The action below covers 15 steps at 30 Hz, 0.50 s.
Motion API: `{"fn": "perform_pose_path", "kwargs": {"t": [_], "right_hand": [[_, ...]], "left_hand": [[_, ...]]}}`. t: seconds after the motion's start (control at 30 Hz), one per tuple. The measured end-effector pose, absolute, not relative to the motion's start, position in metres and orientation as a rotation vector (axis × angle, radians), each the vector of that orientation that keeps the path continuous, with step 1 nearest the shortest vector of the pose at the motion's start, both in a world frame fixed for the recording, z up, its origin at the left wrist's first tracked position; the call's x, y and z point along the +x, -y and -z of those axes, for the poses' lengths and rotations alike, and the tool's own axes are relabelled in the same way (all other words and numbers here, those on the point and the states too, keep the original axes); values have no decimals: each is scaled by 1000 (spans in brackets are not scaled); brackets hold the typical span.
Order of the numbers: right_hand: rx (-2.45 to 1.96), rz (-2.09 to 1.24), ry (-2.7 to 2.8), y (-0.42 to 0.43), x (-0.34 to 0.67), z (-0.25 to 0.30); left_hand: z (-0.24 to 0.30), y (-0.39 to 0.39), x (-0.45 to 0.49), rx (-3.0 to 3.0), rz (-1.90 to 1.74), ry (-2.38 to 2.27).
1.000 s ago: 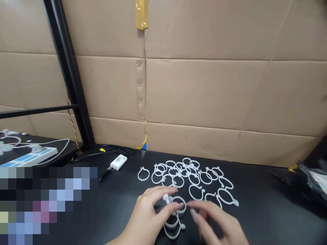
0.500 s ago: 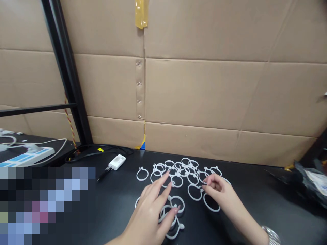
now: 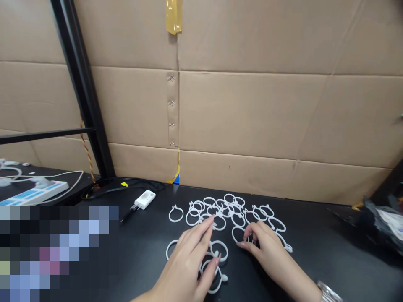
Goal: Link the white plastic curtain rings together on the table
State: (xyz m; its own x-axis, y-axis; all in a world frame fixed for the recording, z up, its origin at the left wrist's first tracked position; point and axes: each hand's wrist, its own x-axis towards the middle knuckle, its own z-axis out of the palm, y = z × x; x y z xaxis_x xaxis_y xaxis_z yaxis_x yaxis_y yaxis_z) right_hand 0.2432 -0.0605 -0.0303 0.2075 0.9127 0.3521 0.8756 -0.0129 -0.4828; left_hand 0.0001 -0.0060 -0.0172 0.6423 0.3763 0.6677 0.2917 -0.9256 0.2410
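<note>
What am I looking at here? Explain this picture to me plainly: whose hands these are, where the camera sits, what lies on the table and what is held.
No machine here: these are a person's two bare hands, filmed by a camera worn on the head, looking forward and down. The left hand lies flat with spread fingers on a few white plastic rings near the front of the black table. The right hand has its fingertips on one ring; neither hand has lifted anything. Behind the hands lies a loose heap of rings. To the left lie a small white adapter on a black cable and a power strip. A cardboard wall stands behind, a black metal post to the left, and a dark bag at the right edge.
</note>
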Motion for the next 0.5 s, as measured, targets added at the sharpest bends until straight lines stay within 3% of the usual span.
{"fn": "perform_pose_path", "kwargs": {"t": [0.5], "right_hand": [[-1850, 15, 1754, 60, 241, 22]], "left_hand": [[16, 7, 0, 2648, -1146, -500]]}}
